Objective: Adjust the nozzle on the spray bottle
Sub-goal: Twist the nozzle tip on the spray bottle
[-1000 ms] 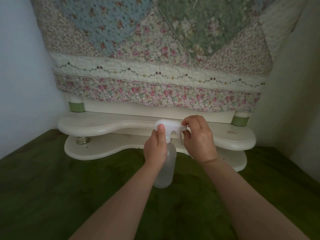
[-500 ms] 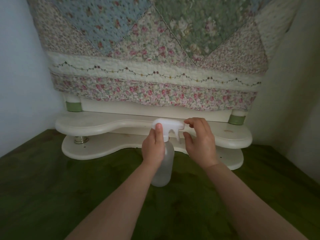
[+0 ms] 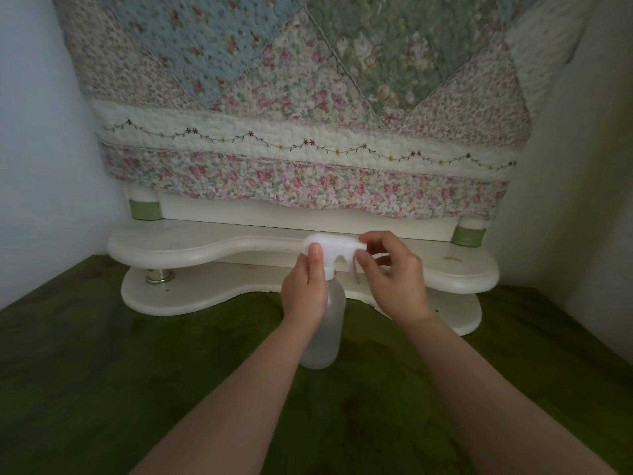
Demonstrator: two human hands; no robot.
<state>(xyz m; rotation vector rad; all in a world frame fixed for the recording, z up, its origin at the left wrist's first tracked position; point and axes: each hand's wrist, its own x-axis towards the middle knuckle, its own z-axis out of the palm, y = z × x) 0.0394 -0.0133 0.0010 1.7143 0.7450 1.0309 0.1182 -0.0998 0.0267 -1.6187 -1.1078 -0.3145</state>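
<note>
left hand gripping spray bottle, right hand pinching nozzle

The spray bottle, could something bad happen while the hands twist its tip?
Maybe. The left hand holds the spray bottle in the air, so hard twisting by the right hand could make it slip onto the green surface. A finger near the trigger might also squirt it toward the quilt.
</note>
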